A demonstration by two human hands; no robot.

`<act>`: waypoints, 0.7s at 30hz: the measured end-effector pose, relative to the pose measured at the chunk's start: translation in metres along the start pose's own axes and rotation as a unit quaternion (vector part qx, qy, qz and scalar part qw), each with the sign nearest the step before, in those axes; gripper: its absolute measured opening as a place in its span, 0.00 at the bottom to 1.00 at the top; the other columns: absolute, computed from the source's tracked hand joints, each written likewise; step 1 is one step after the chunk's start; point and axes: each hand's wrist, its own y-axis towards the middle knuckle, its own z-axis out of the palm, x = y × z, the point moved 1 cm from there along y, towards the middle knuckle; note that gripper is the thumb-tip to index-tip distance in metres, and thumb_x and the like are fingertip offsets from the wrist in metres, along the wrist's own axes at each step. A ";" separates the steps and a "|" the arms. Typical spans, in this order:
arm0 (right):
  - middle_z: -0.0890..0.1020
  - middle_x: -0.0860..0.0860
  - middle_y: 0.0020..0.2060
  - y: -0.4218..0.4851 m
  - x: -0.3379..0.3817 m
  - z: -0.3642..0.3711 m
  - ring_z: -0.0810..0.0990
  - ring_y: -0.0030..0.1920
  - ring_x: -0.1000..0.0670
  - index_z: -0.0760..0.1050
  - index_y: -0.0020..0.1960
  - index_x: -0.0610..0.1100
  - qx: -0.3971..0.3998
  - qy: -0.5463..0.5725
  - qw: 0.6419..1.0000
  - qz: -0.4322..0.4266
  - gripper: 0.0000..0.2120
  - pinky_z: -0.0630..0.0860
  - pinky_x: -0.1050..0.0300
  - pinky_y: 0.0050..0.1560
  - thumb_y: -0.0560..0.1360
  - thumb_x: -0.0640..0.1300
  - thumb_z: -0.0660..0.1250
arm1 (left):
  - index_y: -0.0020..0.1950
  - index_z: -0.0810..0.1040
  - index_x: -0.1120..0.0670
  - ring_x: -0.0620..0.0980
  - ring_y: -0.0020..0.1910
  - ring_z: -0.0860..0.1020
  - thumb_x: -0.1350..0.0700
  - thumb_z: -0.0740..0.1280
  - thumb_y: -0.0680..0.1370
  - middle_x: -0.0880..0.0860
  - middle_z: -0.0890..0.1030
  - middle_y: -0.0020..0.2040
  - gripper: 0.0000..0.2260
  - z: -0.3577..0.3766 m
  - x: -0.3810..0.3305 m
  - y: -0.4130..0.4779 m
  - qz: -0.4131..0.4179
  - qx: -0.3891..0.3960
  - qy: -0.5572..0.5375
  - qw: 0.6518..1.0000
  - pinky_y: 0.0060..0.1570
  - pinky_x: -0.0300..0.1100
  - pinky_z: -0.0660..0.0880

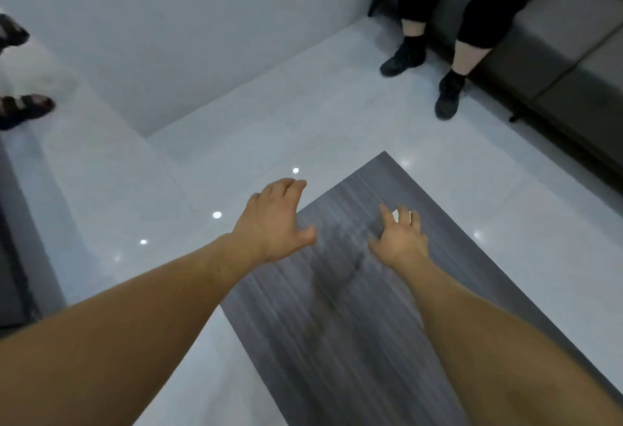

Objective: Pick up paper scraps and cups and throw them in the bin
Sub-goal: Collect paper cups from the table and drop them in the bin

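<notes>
Scrap [397,216]: white paper, lying near the table's [337,324] far end and showing between the right hand's [401,243] fingers [387,218]. It is appearing thin, light and limp, so pinching an edge should suffice. The fingers are bending over it; whether they are gripping it cannot be told. The left hand [276,220] is hovering spread, holding nothing. The table is showing grey, matte wood grain. The floor [151,206] is glossy white tile.

A small white paper scrap [402,216] lies on the grey wood-grain rectangular desk [337,324]; a grey cushioned sofa [556,65] stands beyond the desk, rightward.
</notes>
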 end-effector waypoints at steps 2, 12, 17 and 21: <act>0.46 0.47 0.79 0.036 -0.007 0.015 0.43 0.78 0.39 0.45 0.79 0.54 0.006 -0.010 1.000 0.007 0.38 0.59 0.37 0.72 0.77 0.58 0.62 | 0.77 0.56 0.52 0.52 0.74 0.59 0.41 0.64 0.74 0.52 0.60 0.76 0.36 0.025 0.002 0.026 0.002 0.011 -0.007 1.000 0.71 0.48 0.59; 0.59 0.42 0.73 0.091 -0.041 0.062 0.60 0.70 0.36 0.59 0.76 0.49 -0.013 0.061 0.998 -0.002 0.29 0.67 0.43 0.67 0.78 0.48 0.64 | 0.77 0.55 0.52 0.52 0.73 0.59 0.40 0.65 0.74 0.52 0.60 0.75 0.37 0.109 0.005 0.064 0.006 0.070 -0.036 0.997 0.71 0.50 0.60; 0.64 0.47 0.72 0.058 0.015 0.038 0.69 0.67 0.43 0.59 0.77 0.51 0.006 0.218 0.971 -0.098 0.34 0.69 0.48 0.65 0.75 0.52 0.69 | 0.77 0.53 0.52 0.52 0.74 0.59 0.41 0.68 0.72 0.52 0.60 0.75 0.40 0.089 0.013 0.047 0.003 0.076 -0.034 0.997 0.71 0.49 0.61; 0.69 0.52 0.70 0.014 0.080 0.002 0.68 0.69 0.52 0.61 0.75 0.54 0.010 0.342 0.920 -0.191 0.36 0.65 0.59 0.64 0.72 0.55 0.72 | 0.78 0.54 0.52 0.52 0.74 0.60 0.44 0.72 0.70 0.52 0.61 0.75 0.43 0.052 0.030 0.015 -0.023 0.063 -0.070 0.995 0.71 0.47 0.62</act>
